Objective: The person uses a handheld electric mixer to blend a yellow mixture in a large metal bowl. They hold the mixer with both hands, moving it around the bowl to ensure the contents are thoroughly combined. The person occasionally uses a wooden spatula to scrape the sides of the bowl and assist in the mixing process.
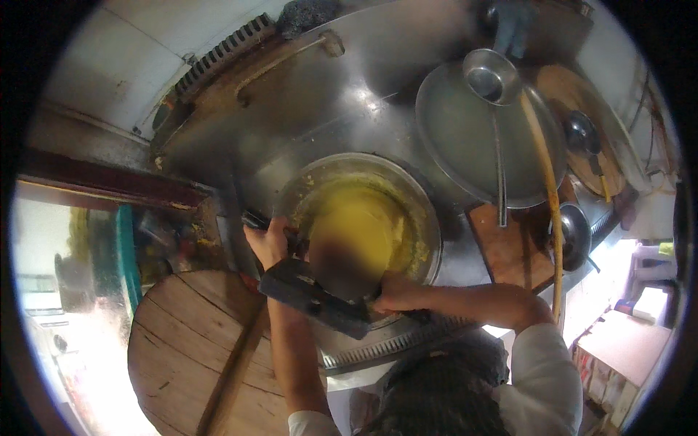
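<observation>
A wide round metal pan (430, 218) stands in front of me with a soft yellow mass (367, 218) in it and yellow bits stuck round its inner wall. At its left side my left hand (270, 243) is closed round a dark handle (254, 220); where that handle leads is hidden. My right hand (400, 293) is closed at the near right rim, and what it grips is hidden. A thick black bar (313, 298) crosses between my hands; I cannot tell whether either one touches it. A dark blur covers the near part of the yellow mass.
Left of me is a round wooden board (182, 341) with a wooden bar (236, 367) across it. Far right stands a large basin of cloudy liquid (458, 138), with a ladle (497, 123) and a long wooden stick (550, 196) resting over it. A brown board (509, 247) lies nearer.
</observation>
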The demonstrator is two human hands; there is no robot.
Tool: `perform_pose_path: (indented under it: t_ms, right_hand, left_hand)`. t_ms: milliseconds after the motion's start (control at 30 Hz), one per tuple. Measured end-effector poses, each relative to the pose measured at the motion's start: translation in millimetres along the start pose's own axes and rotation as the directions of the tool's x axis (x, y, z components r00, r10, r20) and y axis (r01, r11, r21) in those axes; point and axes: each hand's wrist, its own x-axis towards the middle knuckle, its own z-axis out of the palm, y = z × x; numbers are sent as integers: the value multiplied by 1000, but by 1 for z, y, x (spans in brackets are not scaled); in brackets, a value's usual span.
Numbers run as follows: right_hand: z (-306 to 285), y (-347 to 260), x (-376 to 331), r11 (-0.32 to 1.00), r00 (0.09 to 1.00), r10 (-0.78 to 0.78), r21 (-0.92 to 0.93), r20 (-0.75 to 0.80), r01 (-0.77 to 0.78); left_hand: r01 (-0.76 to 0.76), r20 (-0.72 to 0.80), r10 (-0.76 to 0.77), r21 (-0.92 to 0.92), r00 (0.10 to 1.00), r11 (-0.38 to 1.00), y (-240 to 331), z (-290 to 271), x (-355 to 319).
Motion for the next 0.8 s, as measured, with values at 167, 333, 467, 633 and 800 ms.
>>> perform_pose_path:
  t_ms: [167, 333, 467, 633, 800]
  right_hand:
    - [1, 6, 2, 1000, 994, -14, -23, -113, 11]
    - [11, -1, -31, 998, 983, 56, -11, -177, -59]
    - [27, -1, -62, 929, 994, 50, 371, -95, -11]
    - [27, 10, -77, 933, 990, -130, 332, -55, 141]
    - [49, 35, -51, 824, 998, 66, 565, -13, -47]
  left_hand:
    - [69, -33, -70, -27, 997, 997, 7, 13, 2]
    - [-57, 225, 44, 52, 973, 997, -20, 15, 14]
    - [-63, 355, -25, 234, 934, 970, -9, 32, 2]
    - [381, 405, -344, -10, 847, 925, -4, 40, -25]
    - [336, 481, -322, 59, 816, 940, 2, 20, -34]
